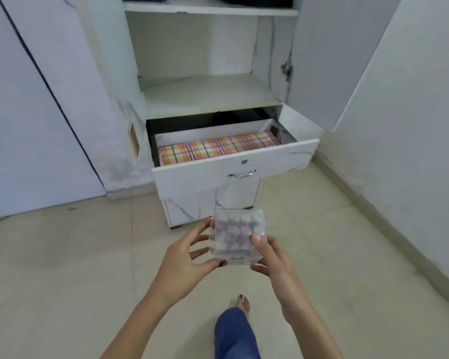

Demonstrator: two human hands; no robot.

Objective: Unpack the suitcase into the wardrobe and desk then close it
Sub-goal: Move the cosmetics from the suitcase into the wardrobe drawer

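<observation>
Nearest, a bare foot (pixel 242 303) is planted on the tiled floor (pixel 75 255). Above it both hands carry the clear box (pixel 235 238) in mid-air, well short of the open drawer (pixel 205 176) of the wardrobe (pixel 270 60). The right hand (pixel 274 259) has the firmer grip, thumb pressed on the top face and fingers under the near right corner. The left hand (pixel 189 255) has a looser grip, thumb at the near left corner and forefinger along the left wall, its other fingers splayed and perhaps not touching. The chief risk, I judge, is a slip. The smooth box is held by its corners only, so a tilt while walking could drop it on the hard floor, or spring a lid if it has one and scatter the small round-capped bottles (pixel 244 230) inside. On the way down the box could knock the drawer's front edge, and a shin could meet the front corner of a drawer pulled this far out. The box is blurred, so what the bottles hold, how many there are and whether a lid is latched cannot be read. I cannot tell whether the checked lining (pixel 218 149) in the drawer is paper or a flat pack, and the front edge hides its near part. Farther back, dark things (pixel 254 0) on the top shelf (pixel 210 9) are cut off by the frame. The suitcase and desk are out of view.
</observation>
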